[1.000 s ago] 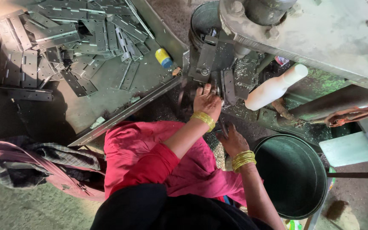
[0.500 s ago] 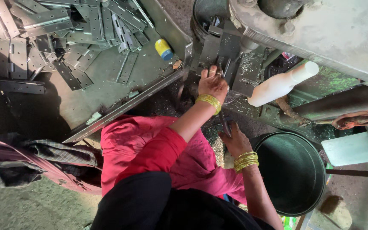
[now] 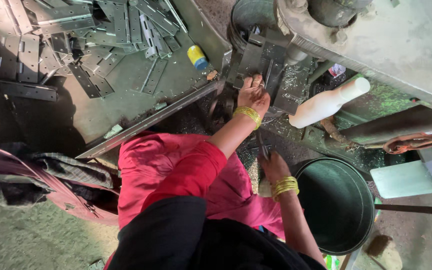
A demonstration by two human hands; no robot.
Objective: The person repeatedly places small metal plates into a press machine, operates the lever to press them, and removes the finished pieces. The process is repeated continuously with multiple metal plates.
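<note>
Head view: your left hand (image 3: 254,95) pinches a metal plate (image 3: 256,60) at the press — plate lies just ahead of your fingers; right hand (image 3: 274,167) grips a thin tool — farther back.

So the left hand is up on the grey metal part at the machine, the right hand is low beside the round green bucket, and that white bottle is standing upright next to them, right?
Not quite. The white bottle is not upright: the head view shows it tilted well over, neck pointing up to the right. The rest holds: the left hand is on the grey metal part at the machine, and the right hand is low beside the round green bucket.
</note>
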